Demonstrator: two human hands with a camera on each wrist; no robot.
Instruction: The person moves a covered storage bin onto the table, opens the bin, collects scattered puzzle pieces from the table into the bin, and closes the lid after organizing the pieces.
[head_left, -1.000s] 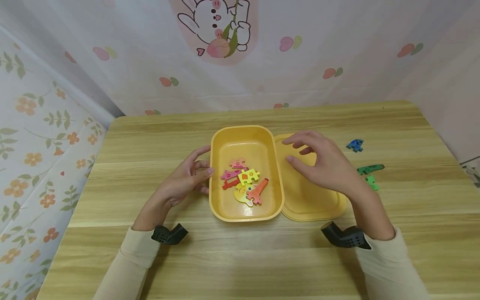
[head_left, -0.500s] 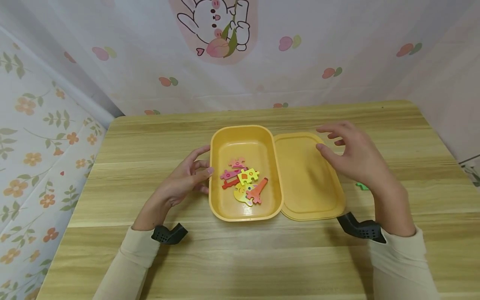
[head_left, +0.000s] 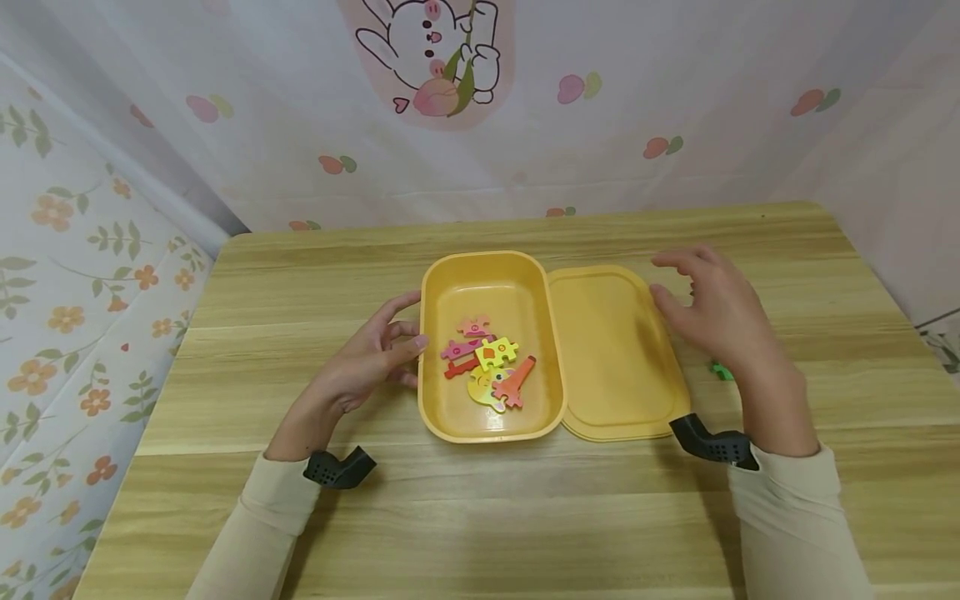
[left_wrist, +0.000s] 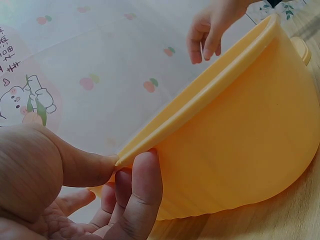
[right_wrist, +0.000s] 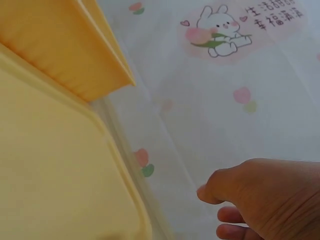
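Note:
My left hand (head_left: pixel 369 358) holds the left rim of a yellow plastic box (head_left: pixel 491 429); the left wrist view shows thumb and fingers pinching that rim. Loose puzzle pieces lie inside, among them a yellow one (head_left: pixel 497 353), an orange one (head_left: pixel 515 383) and a pink one (head_left: pixel 475 327). Over the right edge of the yellow lid (head_left: pixel 615 358) hovers my right hand (head_left: pixel 712 312), fingers loosely bent and thumb apart. Nothing is seen in its grasp. A green puzzle piece (head_left: pixel 722 372) peeks out beside the right wrist; other pieces there are mostly covered by the hand.
The box and its lid lie side by side on a wooden table (head_left: pixel 480 525). Behind the far table edge hangs a patterned curtain (head_left: pixel 600 150); a flowered cloth (head_left: pixel 82 333) hangs at the left.
My right hand has moved right, from above the lid to beyond its right edge, covering the blue piece and most of the green ones. The left hand and box have stayed put.

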